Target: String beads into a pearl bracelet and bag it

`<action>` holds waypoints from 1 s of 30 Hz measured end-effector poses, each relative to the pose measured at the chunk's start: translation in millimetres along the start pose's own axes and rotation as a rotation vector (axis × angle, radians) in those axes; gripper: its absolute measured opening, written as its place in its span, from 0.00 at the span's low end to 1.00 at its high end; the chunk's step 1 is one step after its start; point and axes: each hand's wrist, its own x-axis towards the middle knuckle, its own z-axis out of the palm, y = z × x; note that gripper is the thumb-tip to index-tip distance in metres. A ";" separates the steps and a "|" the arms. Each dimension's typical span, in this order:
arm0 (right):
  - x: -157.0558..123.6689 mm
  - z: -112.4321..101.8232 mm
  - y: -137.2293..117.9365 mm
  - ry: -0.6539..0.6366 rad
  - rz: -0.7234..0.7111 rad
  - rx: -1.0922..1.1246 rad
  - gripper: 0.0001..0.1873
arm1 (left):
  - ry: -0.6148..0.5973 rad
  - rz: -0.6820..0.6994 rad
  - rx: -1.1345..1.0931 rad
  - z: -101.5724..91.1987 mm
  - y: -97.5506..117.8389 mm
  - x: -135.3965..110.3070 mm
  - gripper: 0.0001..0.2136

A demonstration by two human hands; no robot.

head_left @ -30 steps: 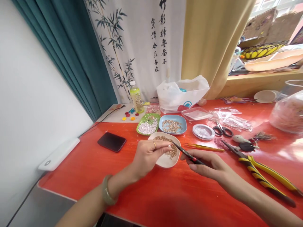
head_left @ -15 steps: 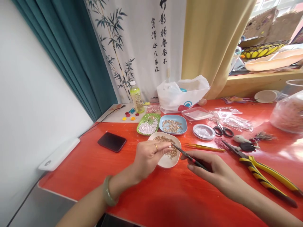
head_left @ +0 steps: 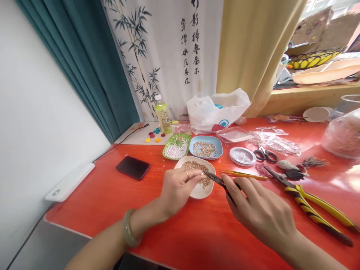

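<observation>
Above a white dish of gold beads, my left hand pinches a tiny whitish piece, perhaps a bead, between thumb and fingertips. What exactly it is stays too small to make out. My right hand is wrapped around dark-handled needle-nose pliers. Their jaw tips meet the left fingertips at the small piece. Behind the white dish sit a green tray of white beads and a blue tray of gold beads.
Yellow tweezers, black scissors, a round clear lid and large yellow-black pliers lie to the right. A phone lies left. A drink bottle and a white plastic bag stand at the back.
My right hand has rolled over, its back now facing up, turning the pliers with it. The pliers' tips stay at the left fingertips. My left hand has hardly moved.
</observation>
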 end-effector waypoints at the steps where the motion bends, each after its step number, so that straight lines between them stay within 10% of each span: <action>1: 0.3 -0.8 0.3 0.006 -0.023 -0.051 0.14 | -0.019 -0.098 -0.065 0.4 1.2 0.9 0.10; 9: 3.6 -1.5 3.2 -0.007 0.008 -0.022 0.16 | -0.139 -0.451 -0.282 -3.1 9.1 9.1 0.13; 20: 17.7 -19.6 14.4 -0.771 0.904 1.773 0.10 | -0.065 -0.207 -0.252 -4.9 1.4 9.0 0.10; 30: 15.3 -17.1 13.8 -0.784 0.996 2.135 0.10 | -0.076 -0.111 -0.197 -4.6 -1.7 7.0 0.09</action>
